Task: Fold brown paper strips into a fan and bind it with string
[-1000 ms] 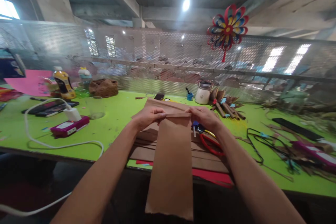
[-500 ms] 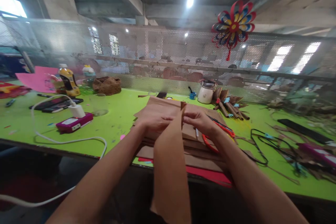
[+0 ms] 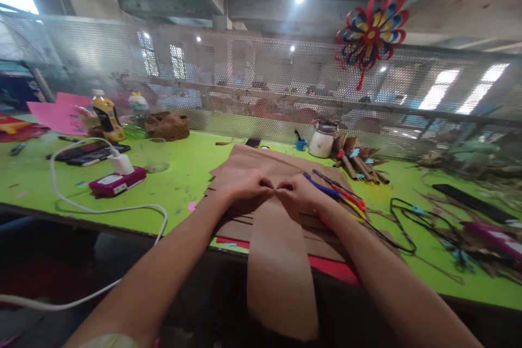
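Brown paper strip [image 3: 281, 272]: top end up at the fingertips of both hands, rest runs down toward the wearer, past the front edge of the green table [image 3: 196, 157]. Lower end is loose, in front of the dark area under the table.

Left hand [image 3: 249, 185]: thumb and fingers pinched narrow on the strip's top edge, left part. Right hand [image 3: 300, 191]: same pinch on the right part. Fingertips of the two hands nearly meet. Exact fold at the pinch is hidden by the fingers.

Behind and under the hands: stack of brown paper sheets [image 3: 269, 157] on the table, red paper [image 3: 334, 268] showing below it at the front edge. Blue-handled tool [image 3: 320, 186] lies on the stack just beside the right hand, among red and yellow handles; its full shape is partly covered by the arm.

Labels: yellow bottle [image 3: 108, 117], far left, has a dark label, text too blurred to read. White jar [image 3: 322, 144], beyond the right hand, has a small mark, illegible. Pink paper [image 3: 61, 114] has darker marks, can't make out. Purple power block [image 3: 118, 180] has a pale label panel, unreadable. No brand I can confirm.
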A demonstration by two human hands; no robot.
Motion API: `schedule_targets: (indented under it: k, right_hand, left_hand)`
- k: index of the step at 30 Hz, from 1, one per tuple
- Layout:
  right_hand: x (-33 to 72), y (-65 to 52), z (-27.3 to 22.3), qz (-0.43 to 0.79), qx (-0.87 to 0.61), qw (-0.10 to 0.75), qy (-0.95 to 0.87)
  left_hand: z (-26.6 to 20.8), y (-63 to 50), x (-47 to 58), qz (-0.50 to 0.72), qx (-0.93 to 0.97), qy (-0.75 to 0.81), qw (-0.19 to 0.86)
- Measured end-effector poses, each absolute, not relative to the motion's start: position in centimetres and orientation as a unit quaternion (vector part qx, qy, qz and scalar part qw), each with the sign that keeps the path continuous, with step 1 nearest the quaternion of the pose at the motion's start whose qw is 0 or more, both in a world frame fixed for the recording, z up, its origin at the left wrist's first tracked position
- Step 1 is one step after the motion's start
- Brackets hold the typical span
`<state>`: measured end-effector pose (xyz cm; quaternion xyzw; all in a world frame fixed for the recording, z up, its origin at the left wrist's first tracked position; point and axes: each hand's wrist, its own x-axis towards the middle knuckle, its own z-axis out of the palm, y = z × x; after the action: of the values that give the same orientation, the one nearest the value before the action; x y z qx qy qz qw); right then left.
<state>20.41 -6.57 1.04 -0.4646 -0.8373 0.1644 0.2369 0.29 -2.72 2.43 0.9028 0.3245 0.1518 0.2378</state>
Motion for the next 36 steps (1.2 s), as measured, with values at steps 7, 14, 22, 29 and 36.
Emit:
schedule_targets:
  k: [7,14,22,29,36]
  right_hand:
    - [20.2,-6.4,0.0,0.063,-0.460,0.215,-0.859]
    - [19.9,-6.6,0.2,0.009,-0.458,0.147,-0.877]
    - [19.4,-6.7,0.4,-0.049,-0.472,0.075,-0.877]
    - [19.9,-7.2,1.1,-0.073,-0.472,0.026,-0.878]
    - [19.8,-8.6,1.5,-0.091,-0.473,0.022,-0.876]
  left_hand:
    - [0.6,-0.8,0.2,0.149,0.917,0.333,0.163]
    - [0.3,-1.0,0.5,0.129,0.932,0.311,0.132]
    - [1.1,-2.0,0.8,0.097,0.939,0.321,0.081]
    - [2.3,-3.0,0.4,0.054,0.938,0.338,0.048]
    - [2.8,-3.4,0.3,0.025,0.938,0.345,0.038]
